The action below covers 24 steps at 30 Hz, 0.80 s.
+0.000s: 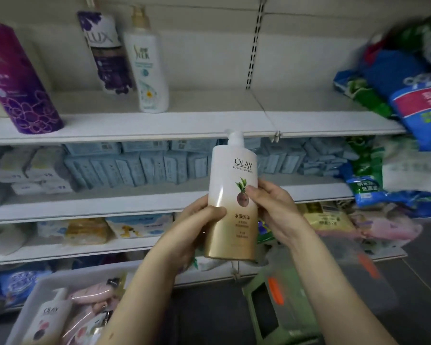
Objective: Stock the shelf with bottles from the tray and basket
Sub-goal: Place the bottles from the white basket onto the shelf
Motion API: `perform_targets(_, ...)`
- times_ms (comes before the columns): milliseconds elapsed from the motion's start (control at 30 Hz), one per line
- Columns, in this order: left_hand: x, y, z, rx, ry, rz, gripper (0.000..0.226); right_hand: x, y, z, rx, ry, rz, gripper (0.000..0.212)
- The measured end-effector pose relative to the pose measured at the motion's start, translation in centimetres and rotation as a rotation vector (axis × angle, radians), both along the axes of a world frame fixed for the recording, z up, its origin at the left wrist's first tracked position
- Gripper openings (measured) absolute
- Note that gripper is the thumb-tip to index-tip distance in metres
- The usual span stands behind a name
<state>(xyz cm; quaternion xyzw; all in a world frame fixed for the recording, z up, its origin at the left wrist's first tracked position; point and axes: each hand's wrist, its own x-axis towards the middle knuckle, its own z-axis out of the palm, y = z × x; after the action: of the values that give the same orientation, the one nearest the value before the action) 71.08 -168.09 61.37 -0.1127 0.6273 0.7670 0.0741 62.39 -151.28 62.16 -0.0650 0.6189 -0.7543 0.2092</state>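
Shop shelving ahead, top shelf [197,117] up and beyond. Just under its edge, Olay bottle [230,195] upright, long axis near vertical, clamped between left grip [197,220], lower, and right grip [275,207], higher; probably wants lifting up and forward.

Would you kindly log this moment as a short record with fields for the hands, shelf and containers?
held item: white-and-gold Olay bottle, upright, label toward camera
left hand: grips its lower left side
right hand: grips its right side
top shelf: purple Olay bottle, Lux bottle, white pump bottle, all at left
white tray: lower left, holds a second Olay bottle
green basket: below the hands
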Motion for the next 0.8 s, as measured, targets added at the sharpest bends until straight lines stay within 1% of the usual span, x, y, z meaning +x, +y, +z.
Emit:
perform_targets(100, -1.4, 1.8, 1.9, -0.027, 0.046, 0.007, 0.030, -1.9, 1.3, 1.6, -0.035, 0.061, 0.007, 0.039)
perform_targets(267, -3.3, 2.1, 4.0, -0.076, 0.167, 0.066, 0.037, -4.6, 1.2, 3.9, -0.141, 0.135, 0.094, 0.057)
perform_targets(367, -4.5, 1.4, 4.9, -0.111, 0.219, 0.083, 0.044, -6.1, 0.2, 5.9, -0.120, 0.178, 0.166, 0.066)
perform_targets(400, -5.0, 1.2, 5.1, -0.122, 0.238, 0.088, 0.044, -6.6, -0.3, 6.4, -0.104, 0.203, 0.165, 0.067)
perform_targets(500, -6.7, 0.2, 6.3, -0.122, 0.305, 0.126, 0.046, -8.0, -2.0, 8.0, -0.145, 0.251, 0.099, 0.064)
perform_targets(633, -9.1, -2.3, 8.5, -0.252, 0.412, 0.197, 0.041, -10.2, -4.3, 10.2, -0.178, 0.378, 0.016, 0.068)
perform_targets(800, -12.1, -6.7, 9.7, -0.343, 0.454, 0.261, 0.040, -13.0, -7.2, 13.1, -0.154, 0.528, -0.038, 0.074)
